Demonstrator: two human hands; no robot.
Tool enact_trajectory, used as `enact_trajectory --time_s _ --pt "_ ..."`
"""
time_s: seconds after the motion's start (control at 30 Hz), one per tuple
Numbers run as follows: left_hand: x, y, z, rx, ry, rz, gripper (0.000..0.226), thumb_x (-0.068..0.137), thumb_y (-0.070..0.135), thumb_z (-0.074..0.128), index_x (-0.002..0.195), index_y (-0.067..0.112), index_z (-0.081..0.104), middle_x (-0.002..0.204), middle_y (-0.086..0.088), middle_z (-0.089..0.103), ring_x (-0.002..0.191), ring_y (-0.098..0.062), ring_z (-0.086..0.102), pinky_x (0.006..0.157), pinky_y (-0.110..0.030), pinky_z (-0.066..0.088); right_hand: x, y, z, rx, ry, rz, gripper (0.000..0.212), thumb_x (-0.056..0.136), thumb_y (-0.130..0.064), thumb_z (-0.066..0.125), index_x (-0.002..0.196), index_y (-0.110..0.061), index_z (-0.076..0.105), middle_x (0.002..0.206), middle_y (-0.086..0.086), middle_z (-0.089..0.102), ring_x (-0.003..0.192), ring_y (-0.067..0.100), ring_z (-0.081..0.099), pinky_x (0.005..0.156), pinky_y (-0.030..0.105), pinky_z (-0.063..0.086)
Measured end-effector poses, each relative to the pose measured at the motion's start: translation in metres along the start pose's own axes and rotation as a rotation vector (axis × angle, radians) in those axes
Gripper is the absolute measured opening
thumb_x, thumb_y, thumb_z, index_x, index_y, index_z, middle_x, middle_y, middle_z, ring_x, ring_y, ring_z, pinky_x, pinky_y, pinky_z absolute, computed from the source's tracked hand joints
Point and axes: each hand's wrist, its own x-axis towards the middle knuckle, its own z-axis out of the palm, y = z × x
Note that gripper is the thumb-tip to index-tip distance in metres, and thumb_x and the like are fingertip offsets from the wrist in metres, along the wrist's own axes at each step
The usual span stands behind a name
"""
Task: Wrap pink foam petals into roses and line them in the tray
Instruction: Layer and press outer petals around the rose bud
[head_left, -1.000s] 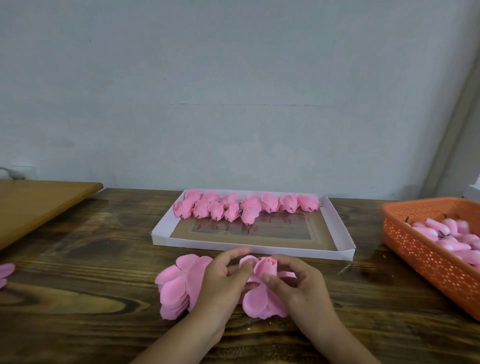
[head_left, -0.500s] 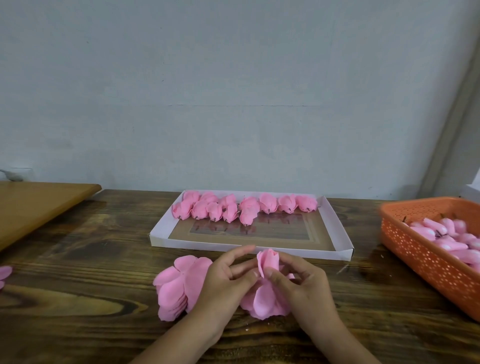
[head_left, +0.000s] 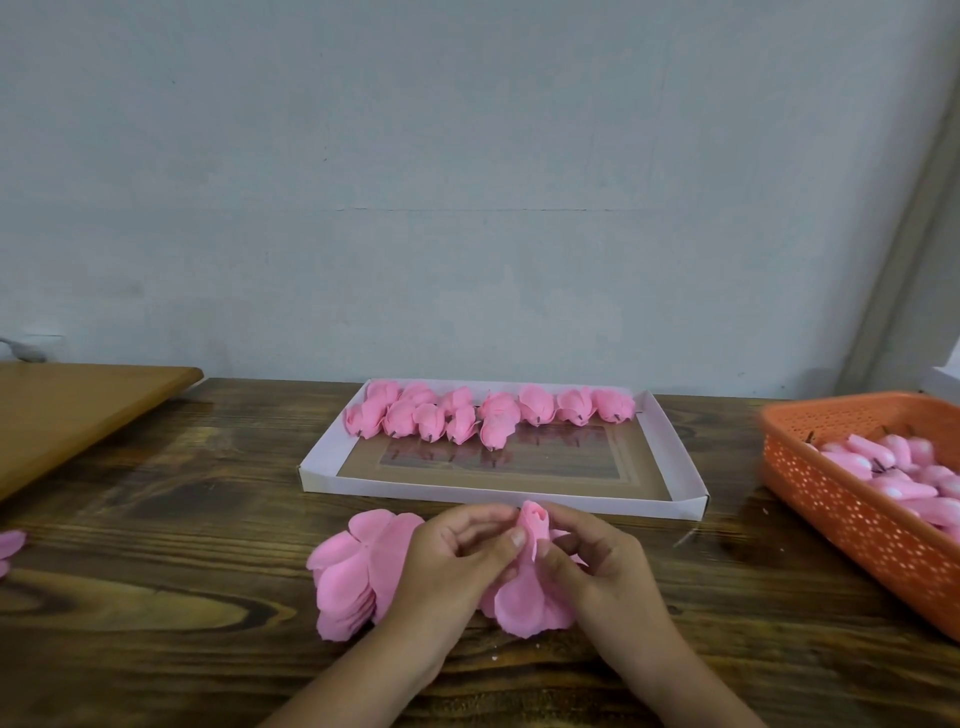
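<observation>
A: Upper centre, the white tray (head_left: 675, 457) carries a row of finished roses (head_left: 488, 415). Lower centre, a stack of loose petals (head_left: 353, 577).

B: Both hands pinch the half-wrapped rose (head_left: 532, 525) — left hand (head_left: 457, 566), right hand (head_left: 597, 561). Wrapping step, seemingly; next, likely fold up the hanging petal (head_left: 524, 603).

Left hand (head_left: 457, 566): low in the near centre, forearm entering from the near edge, back of the hand up, fingers curled inward toward the right, thumb tip pinching pink foam. Right hand (head_left: 597, 564): just beside it on the right, forearm angled in from the near right, fingers curled, thumb and forefinger pinching the same foam. Fingertips of both hands nearly meet.
</observation>
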Motion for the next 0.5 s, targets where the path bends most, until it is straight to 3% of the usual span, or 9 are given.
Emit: enact_trajectory --time_s 0.07,0.17,0.27,0.33,0.5 --pt "-0.0004 0.0009 0.0001 -0.007 -0.005 0.018 0.016 0.082 0.015 0.079 0.094 0.025 0.081 0.098 -0.005 0.080 0.091 -0.018 0.076 0.071 -0.021 0.058 0.0012 0.0008 -0.0002 0.020 0.021 0.015 0.030 0.089 0.004 0.066 0.105 -0.020 0.073 0.091 0.000 0.077 0.083 0.022 0.071 0.070 0.028 0.058" --pt "-0.0013 0.0013 -0.0014 0.022 -0.072 0.042 0.033 0.075 0.029 0.080 0.106 0.020 0.079 0.101 -0.004 0.079 0.097 -0.018 0.075 0.076 -0.023 0.059 0.0025 0.0004 -0.0012 0.048 0.020 0.021 0.021 0.086 0.000 0.071 0.096 -0.019 0.074 0.088 0.004 0.076 0.082 0.025 0.071 0.071 0.036 0.060" --pt "-0.0011 0.0014 -0.0018 0.072 -0.095 0.043 0.039 0.076 0.030 0.078 0.113 0.017 0.077 0.102 -0.005 0.079 0.101 -0.022 0.074 0.085 -0.033 0.061 0.0017 -0.0009 -0.0020 0.054 0.004 0.006 0.027 0.087 -0.002 0.070 0.093 -0.028 0.079 0.083 0.004 0.076 0.076 0.018 0.071 0.065 0.026 0.057" --pt "-0.0014 0.0025 -0.0019 0.075 -0.088 0.030 0.038 0.077 0.029 0.079 0.112 0.016 0.077 0.102 -0.006 0.079 0.102 -0.024 0.074 0.089 -0.038 0.061 0.0012 -0.0014 -0.0027 0.059 -0.006 0.004 0.030 0.089 -0.001 0.068 0.096 -0.027 0.079 0.085 0.006 0.077 0.077 0.021 0.070 0.066 0.028 0.058" --pt "-0.0024 0.0051 -0.0035 0.119 -0.111 0.011 0.018 0.090 0.012 0.074 0.103 0.024 0.080 0.098 0.002 0.080 0.096 -0.011 0.075 0.077 -0.021 0.059 0.0016 -0.0006 -0.0021 0.065 -0.010 0.010 0.025 0.087 0.001 0.070 0.098 -0.020 0.077 0.089 0.004 0.076 0.082 0.027 0.069 0.071 0.033 0.059"
